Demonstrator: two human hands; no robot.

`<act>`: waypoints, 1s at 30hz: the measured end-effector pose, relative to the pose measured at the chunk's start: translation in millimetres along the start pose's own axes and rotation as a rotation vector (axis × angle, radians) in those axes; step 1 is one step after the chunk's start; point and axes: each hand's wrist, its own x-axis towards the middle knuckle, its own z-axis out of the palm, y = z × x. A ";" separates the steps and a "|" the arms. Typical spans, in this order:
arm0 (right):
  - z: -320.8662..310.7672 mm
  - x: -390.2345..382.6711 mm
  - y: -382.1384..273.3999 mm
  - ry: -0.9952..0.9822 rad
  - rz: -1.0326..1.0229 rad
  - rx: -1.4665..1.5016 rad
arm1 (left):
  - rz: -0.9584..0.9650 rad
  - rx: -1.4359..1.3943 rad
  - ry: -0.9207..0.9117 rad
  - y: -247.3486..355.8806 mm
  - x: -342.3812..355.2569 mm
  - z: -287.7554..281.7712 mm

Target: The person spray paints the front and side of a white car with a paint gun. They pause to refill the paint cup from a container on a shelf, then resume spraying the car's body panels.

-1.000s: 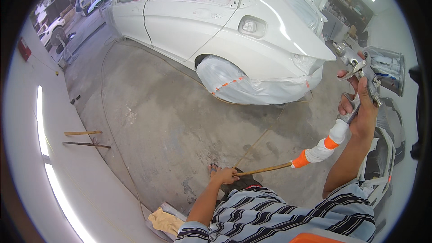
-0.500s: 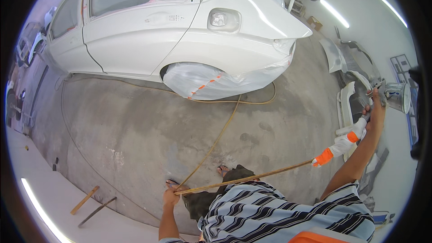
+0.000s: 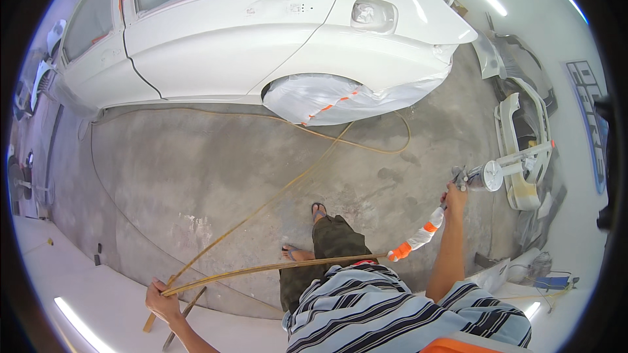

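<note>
The right hand (image 3: 454, 197) is wrapped round the handle of a metal spray gun (image 3: 460, 176), fingers folded in, though from here I can't make out whether the trigger is squeezed. The gun sits at the top of that fist, out in front of the body and to the person's right, its paint cup (image 3: 490, 175) sticking out sideways to the right. Just below the fist hangs a white wrapping (image 3: 425, 230) banded in orange, and from its lower end a tan hose (image 3: 275, 267) crosses in front of the waist to the left hand (image 3: 162, 301). That hand is stretched far out to the left, well apart from the gun, its fingers closed on the hose. From there the line doubles back over the concrete floor (image 3: 222, 157) and loops near a plastic-covered rear wheel (image 3: 317, 97).

The wheel belongs to a white car (image 3: 209, 65) standing across the room, well apart from both hands. Beyond the gun, over by the right wall, bumper shells (image 3: 517, 150) are stacked up. Two thin sticks (image 3: 185, 317) lean close by the left forearm.
</note>
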 end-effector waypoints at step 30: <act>545.1 -121.2 118.4 0.100 -0.130 -0.066 | -0.837 -0.817 -0.727 -8.1 229.1 554.3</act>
